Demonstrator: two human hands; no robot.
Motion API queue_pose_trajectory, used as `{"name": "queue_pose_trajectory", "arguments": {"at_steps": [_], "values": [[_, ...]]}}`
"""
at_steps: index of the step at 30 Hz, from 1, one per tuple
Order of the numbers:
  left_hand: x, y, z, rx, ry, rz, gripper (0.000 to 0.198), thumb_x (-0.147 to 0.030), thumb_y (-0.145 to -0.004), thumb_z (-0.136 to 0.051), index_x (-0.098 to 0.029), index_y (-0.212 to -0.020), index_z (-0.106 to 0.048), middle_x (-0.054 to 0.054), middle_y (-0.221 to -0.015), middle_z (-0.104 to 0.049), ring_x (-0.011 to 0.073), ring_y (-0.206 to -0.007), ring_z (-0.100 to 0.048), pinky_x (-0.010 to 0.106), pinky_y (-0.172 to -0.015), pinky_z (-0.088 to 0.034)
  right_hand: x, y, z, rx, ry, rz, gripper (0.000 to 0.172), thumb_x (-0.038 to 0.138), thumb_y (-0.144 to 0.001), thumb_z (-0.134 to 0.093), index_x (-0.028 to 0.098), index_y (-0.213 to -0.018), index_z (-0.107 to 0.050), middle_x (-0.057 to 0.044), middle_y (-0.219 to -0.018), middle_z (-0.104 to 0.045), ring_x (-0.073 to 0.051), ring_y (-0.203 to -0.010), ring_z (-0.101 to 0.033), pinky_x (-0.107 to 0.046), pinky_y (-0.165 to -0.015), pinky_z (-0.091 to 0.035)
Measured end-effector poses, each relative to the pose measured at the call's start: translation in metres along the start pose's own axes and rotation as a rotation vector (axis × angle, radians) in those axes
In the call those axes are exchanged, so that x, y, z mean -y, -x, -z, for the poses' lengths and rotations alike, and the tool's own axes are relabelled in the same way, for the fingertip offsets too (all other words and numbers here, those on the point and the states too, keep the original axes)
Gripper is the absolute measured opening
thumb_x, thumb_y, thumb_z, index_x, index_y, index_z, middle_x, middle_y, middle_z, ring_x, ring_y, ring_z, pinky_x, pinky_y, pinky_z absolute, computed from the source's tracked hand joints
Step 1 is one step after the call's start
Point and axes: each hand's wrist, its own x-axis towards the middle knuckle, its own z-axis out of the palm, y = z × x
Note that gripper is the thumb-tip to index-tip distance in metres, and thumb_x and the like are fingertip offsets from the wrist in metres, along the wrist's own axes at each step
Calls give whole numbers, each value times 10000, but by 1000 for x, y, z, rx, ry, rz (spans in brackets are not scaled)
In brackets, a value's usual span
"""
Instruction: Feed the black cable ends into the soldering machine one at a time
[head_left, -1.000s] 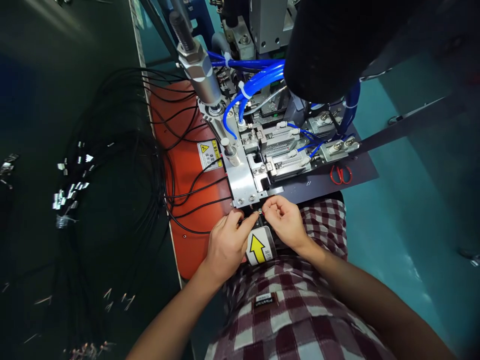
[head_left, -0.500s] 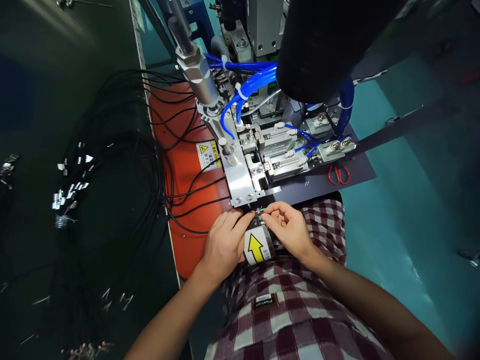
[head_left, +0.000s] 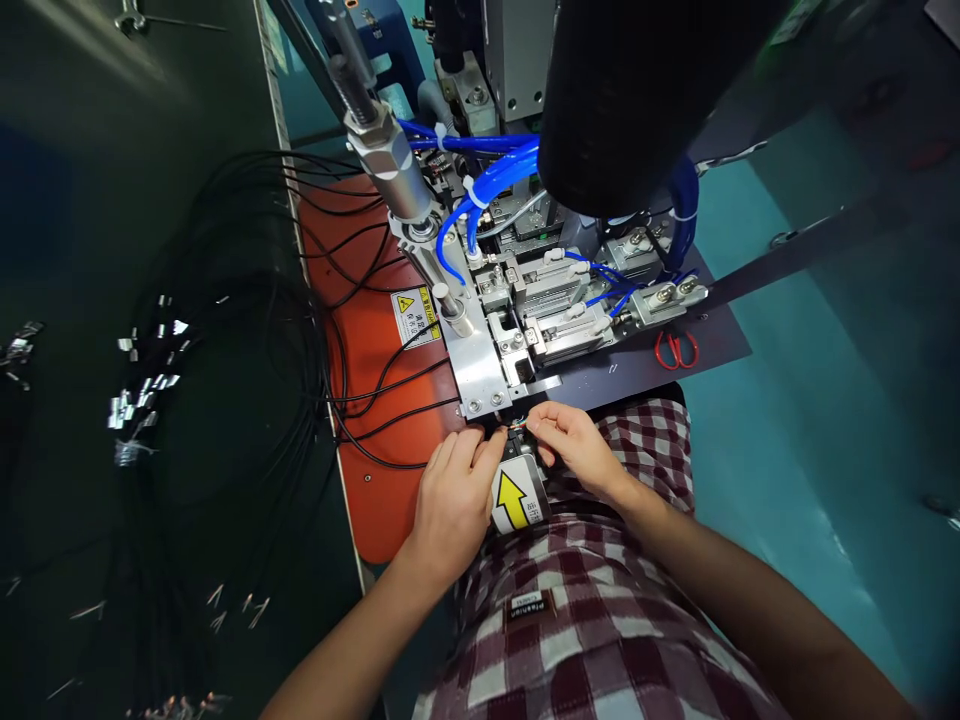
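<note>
Short, thin wires in reddish, white and teal [head_left: 519,425] spanned the narrow gap between a worker's fingertips, just off the near end of a flat silver metal plate [head_left: 478,376]. Their long axis ran crosswise, tilting slightly away from the body toward the right; they lay right of the left fingertips and left of the right ones, neither hand clearly nearer. The strands looked fine and slightly splayed, their ends hidden. The right hand [head_left: 576,447] pinched them between thumb and forefinger; the left hand [head_left: 454,492] bent at their other end, its grip impossible to tell. Nearby were a white label with a yellow arrow [head_left: 512,498], an orange-red board [head_left: 390,515] crossed by black cables [head_left: 324,385], and red loop handles [head_left: 673,349].
</note>
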Motion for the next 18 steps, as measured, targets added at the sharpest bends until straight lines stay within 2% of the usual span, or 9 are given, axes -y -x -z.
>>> {"name": "queue_pose_trajectory", "arguments": {"at_steps": [6,12,15,18], "values": [[6,3,-6,-20,108,5,327,-41,-866,-457,-100,-1158,-592,105,-919,-556,214,-847,-525,320,-719,-486,-1,-2,-5,-57,78,73,281,461,-869,-570,189,-804,-549,51,-595,-508,-95,-472,-472,-238,-487,-358],[6,4,-5,-18,113,8,334,-52,-868,-464,-108,-1174,-586,104,-923,-555,217,-855,-529,319,-722,-488,1,-5,-13,-25,-35,38,248,416,-853,-590,185,-781,-536,69,-491,-487,-96,-462,-413,-243,-504,-334],[4,5,-5,0,66,4,339,-72,-872,-467,-110,-1189,-583,106,-922,-560,222,-842,-526,326,-712,-481,0,-6,-13,-34,-89,3,277,435,-832,-614,181,-752,-535,74,-478,-474,-91,-461,-384,-242,-505,-312],[2,4,-4,2,18,10,336,-78,-874,-455,-108,-1179,-593,106,-907,-565,223,-824,-525,326,-697,-472,0,-6,-11,14,-129,-47,326,467,-820,-625,179,-699,-528,70,-486,-468,-85,-456,-362,-245,-508,-300]]}}
